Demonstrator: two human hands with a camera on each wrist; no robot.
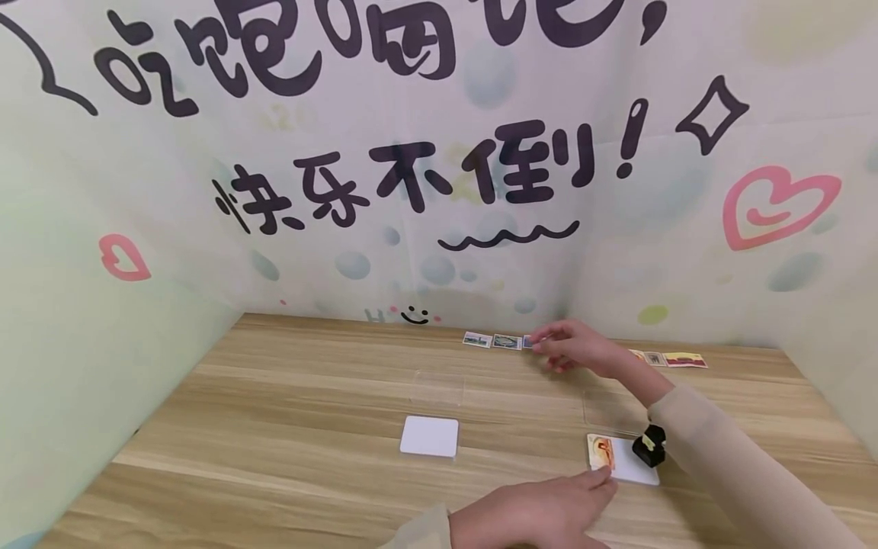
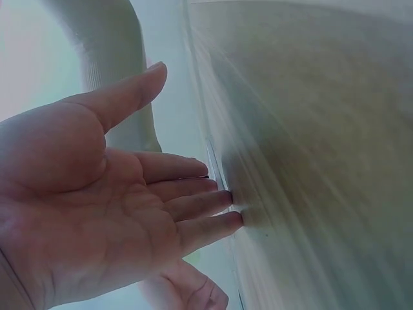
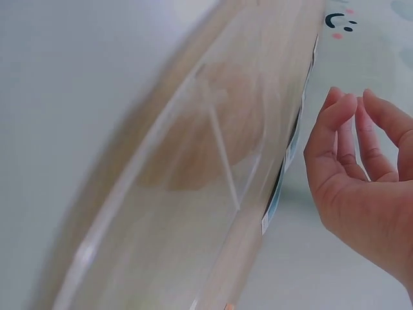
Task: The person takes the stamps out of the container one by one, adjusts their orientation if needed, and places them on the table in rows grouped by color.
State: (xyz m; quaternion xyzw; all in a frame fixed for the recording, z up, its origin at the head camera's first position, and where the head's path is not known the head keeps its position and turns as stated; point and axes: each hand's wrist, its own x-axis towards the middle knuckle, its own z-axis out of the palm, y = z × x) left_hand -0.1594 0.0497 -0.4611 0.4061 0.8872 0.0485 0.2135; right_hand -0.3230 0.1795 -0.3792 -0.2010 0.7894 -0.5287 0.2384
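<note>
My right hand [image 1: 579,348] reaches to the back of the table, its fingers loosely bent over a row of small stamp-like pictures. Nothing shows between its thumb and fingertips in the right wrist view. A greenish stamp [image 1: 507,341] and a pale one [image 1: 476,340] lie left of it; its fingertips overlap a blue one [image 1: 527,342]. At the front, my left hand [image 1: 538,509] lies with fingers straight, their tips at the lower edge of a white card [image 1: 634,467]. An orange stamp [image 1: 602,452] lies on that card's left part, and a small black object [image 1: 650,447] on its right.
Another white card [image 1: 429,436] lies mid-table, with a clear sheet [image 1: 437,388] behind it. A second clear sheet [image 1: 607,410] lies under my right forearm. More stamps, including a red and yellow one [image 1: 686,360], lie at the back right. A printed cloth [image 1: 425,267] hangs behind the table.
</note>
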